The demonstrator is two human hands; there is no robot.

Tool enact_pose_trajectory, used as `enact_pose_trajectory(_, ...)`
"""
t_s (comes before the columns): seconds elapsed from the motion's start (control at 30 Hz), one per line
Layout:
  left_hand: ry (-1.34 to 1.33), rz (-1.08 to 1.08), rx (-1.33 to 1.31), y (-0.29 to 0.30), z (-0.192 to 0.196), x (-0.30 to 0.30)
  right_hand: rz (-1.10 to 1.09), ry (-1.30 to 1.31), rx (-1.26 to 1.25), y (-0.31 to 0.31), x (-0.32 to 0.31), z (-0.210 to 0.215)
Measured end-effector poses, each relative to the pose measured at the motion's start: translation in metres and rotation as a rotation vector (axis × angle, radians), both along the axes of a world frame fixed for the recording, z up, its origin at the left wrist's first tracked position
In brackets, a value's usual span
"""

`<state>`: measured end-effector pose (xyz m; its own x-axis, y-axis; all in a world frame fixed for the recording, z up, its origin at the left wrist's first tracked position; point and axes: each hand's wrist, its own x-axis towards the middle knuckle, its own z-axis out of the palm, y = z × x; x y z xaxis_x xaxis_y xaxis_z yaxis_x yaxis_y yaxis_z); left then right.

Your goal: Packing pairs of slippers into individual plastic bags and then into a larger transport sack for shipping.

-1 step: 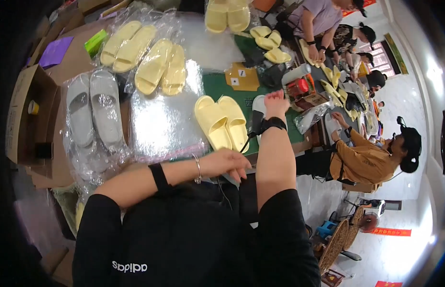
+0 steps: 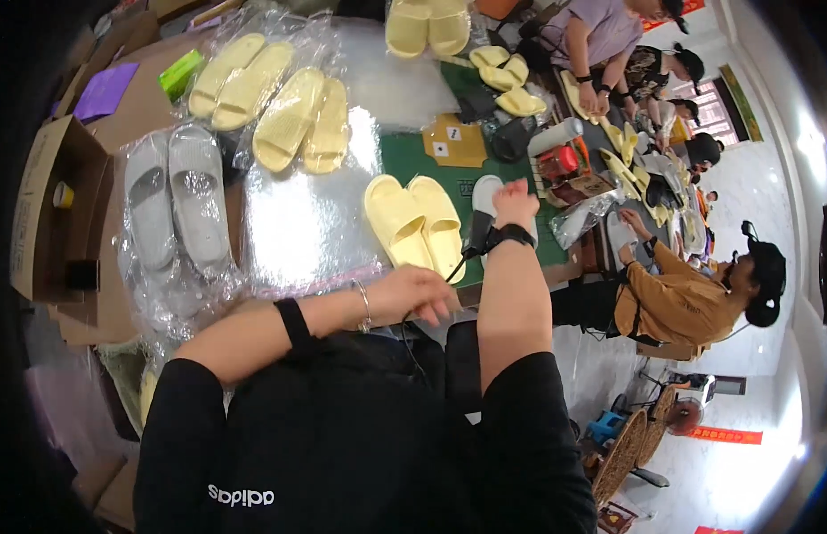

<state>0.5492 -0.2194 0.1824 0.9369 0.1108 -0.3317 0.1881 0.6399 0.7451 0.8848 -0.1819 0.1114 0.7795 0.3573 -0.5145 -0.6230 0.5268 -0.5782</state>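
My left hand hangs just in front of the table edge, fingers loosely bent and apart, nothing visible in them. It is nearest the heel ends of a pair of pale yellow slide slippers on the green mat. My right hand is raised over the mat with its fingers curled in; whatever they hold, if anything, is hidden. Beside it lies a white slipper with a dark strap, partly covered by my hand and wrist. A thin black cord runs between my wrists.
Bagged yellow slippers and bagged grey slippers lie to the left, near an open cardboard box. A brown card, a red-lidded jar and more yellow slippers lie farther back. Co-workers sit along the right, one in brown.
My left hand has shifted slightly left and away from me. My right hand has come slightly nearer me, showing more of the white slipper. The yellow slippers stay put.
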Motion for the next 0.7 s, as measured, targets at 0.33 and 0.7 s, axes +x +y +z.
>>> enact_pose_trajectory(0.33, 0.461, 0.102, 1.592, 0.057, -0.167, -0.074, 1.082, -1.664, -1.464, -0.078, 0.003, -0.146)
enact_pose_trajectory(0.7, 0.562, -0.225, 1.662, 0.045, -0.160, -0.074, 0.870, -1.438, -1.345, -0.041, -0.137, -0.146)
